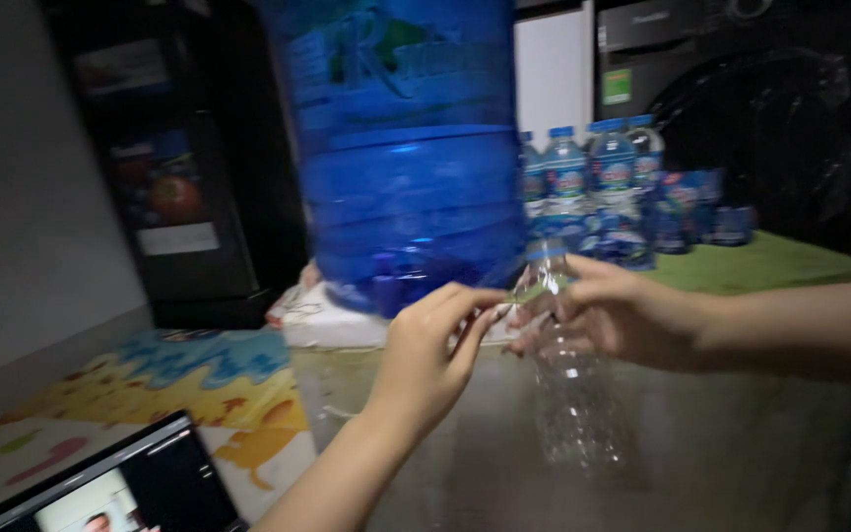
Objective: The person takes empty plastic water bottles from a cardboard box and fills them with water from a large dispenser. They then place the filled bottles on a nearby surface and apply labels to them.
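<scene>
- Head view: the right hand (632,315) grips a clear bottle (568,394) around its upper part, fingers wrapped just below the blue cap; the bottle hangs upright in the air, in front of and just right of the big blue jug (406,167).
- The left hand (435,350) pinches thumb and fingertips together beside the bottle's neck; the blur hides whether it grips the label, the cap band or nothing.
- By its look the bottle is empty thin plastic: light, soft-walled, apt to crumple if squeezed mid-body. The neck and shoulder are judged the stiffest place to hold, where the right hand already has it.
- The jug seems heavy and rigid; its small blue tap (383,288) sits low on its front, just left of the bottle's top.
- Behind the jug to the right stand small full bottles (593,187) on a green top (790,261), near but not touching the held one.
- Below the jug, a counter edge (307,369) drops away; left of it lies a coloured mat (209,379) and a laptop (120,483).
- Open room lies below and right of the bottle; the jug crowds its upper left.
</scene>
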